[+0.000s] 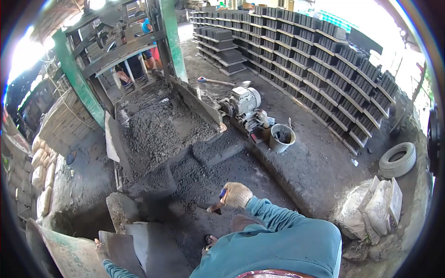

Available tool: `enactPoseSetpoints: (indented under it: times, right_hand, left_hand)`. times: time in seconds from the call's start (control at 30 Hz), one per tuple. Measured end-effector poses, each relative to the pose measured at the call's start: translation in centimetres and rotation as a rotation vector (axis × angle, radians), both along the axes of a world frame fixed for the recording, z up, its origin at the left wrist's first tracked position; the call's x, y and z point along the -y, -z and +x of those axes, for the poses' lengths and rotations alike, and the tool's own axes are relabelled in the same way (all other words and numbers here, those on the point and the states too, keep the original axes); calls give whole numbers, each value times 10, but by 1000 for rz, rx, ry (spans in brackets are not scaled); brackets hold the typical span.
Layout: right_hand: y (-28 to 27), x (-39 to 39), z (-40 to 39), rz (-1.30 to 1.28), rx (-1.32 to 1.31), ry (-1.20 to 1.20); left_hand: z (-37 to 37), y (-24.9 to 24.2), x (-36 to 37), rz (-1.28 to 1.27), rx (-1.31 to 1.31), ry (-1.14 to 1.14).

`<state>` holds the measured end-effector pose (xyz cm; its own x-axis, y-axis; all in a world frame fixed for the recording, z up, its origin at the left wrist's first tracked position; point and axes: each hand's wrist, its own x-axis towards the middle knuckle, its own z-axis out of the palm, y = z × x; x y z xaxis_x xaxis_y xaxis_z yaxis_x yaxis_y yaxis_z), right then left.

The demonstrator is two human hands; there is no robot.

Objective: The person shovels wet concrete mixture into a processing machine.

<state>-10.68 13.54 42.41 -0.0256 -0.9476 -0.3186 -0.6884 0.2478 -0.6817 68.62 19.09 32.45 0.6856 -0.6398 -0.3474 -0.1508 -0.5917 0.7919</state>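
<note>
Tool [215, 207] juts from right fingers [227, 199] (gloved) clamping it, hold of left fingers [98, 242] unclear.

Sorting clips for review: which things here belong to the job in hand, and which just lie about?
Seemingly in use:
handle in the gloved right hand
grey panel at the left hand
loose grey mix

Seemingly just lying about:
tyre
long-handled shovel

Here's the short tool [215, 207], blue-topped, slanting down nearer us than the bucket [281, 142]; flat grey sheet [121, 252] well left of it.
</note>
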Motion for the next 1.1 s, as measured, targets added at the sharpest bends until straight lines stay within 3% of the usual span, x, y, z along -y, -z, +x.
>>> enactPoseSetpoints:
  times: [0.1,0.13,0.23,0.27,0.37,0.4,0.47,0.5,0.57,0.6,0.63,0.67,0.7,0.73,0.77,0.8,0.83,0.87,0.9,0.93,0.97,1.03,1.07,1.1]
  right_hand:
    - [-5,36,-23,55,20,-50]
    - [4,50,-31,101,-11,-95]
    - [3,64,-50,154,407,-112]
    - [4,68,-55,186,541,-118]
    - [12,83,-67,420,832,-166]
    - [13,89,-66,400,845,-170]
    - [12,96,-56,394,861,-186]
    - [10,94,-48,412,868,-201]
    - [16,97,-33,426,973,-208]
    - [20,95,-21,400,977,-196]
    - [28,94,-8,384,980,-165]
    - [36,94,5,358,975,-162]
    - [41,93,18,323,970,-155]
    - [44,93,31,297,1003,-154]
    - [46,91,42,266,1037,-147]
    - [48,87,52,234,1033,-172]
    - [59,85,60,190,1037,-201]
    - [76,86,68,140,1044,-230]
    - [92,88,75,82,1051,-257]
    - [104,90,75,386,1186,-230]
    - [120,91,84,484,1333,-57]
    - [196,110,96,409,1213,118]
    - [226,118,103,437,1108,191]
    - [249,123,113,520,999,224]
  left_hand:
    - [-28,14,-9,-5,-42,18]
    - [-47,18,-12,153,245,-86]
    - [-158,-15,-47,430,607,-40]
    - [-207,-42,-62,428,607,16]
    - [-281,-51,-106,356,730,-22]
    - [-315,-63,-120,349,881,-33]
    - [-352,-82,-156,255,778,40]
    - [-363,-87,-170,228,867,75]
    - [-390,-103,-195,441,759,1]
    - [-399,-113,-189,529,585,14]
    - [-368,-53,-211,297,397,129]
    - [-433,-113,-169,54,95,29]
    - [-446,-97,-152,-221,293,300]
    - [-493,-128,-111,-212,-62,228]
    - [-521,-122,-79,-263,-131,323]
    - [-538,-92,-53,-309,-65,451]
    - [-560,-102,-24,-236,-73,512]
    - [-572,-92,3,-345,18,603]
    - [-583,-94,26,-244,-75,563]
    - [-591,-92,40,-177,-20,499]
    - [-593,-90,51,-113,33,434]
    - [-568,-84,65,-62,-109,482]
    - [-560,-49,75,-230,-96,454]
    - [-548,-46,67,-258,-86,524]
